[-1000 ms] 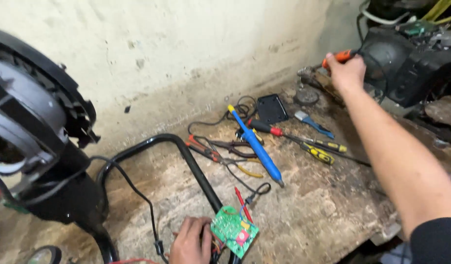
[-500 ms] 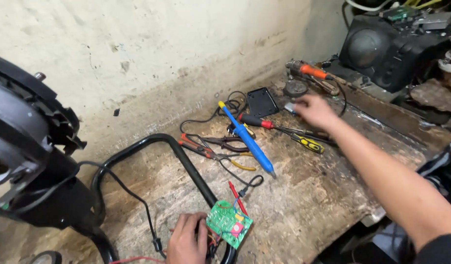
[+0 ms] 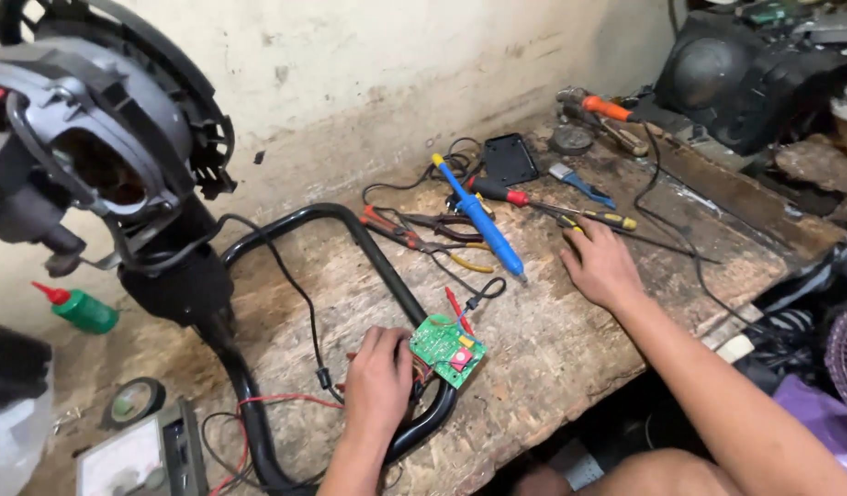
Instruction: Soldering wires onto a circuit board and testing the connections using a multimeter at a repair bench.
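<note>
Down at six o'clock, your left hand [image 3: 379, 378] pinches the green circuit board [image 3: 447, 349] against the black tube frame [image 3: 387, 276]. At two o'clock from it, your right hand [image 3: 602, 266] lies flat, fingers loosely spread, touching the yellow-handled screwdriver [image 3: 596, 219]. Beyond lies the blue soldering iron [image 3: 481, 220].

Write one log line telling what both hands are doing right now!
left hand: holds green circuit board against black tube frame | right hand: open, flat on workbench, by yellow-handled screwdriver | blue soldering iron: lying untouched
</note>
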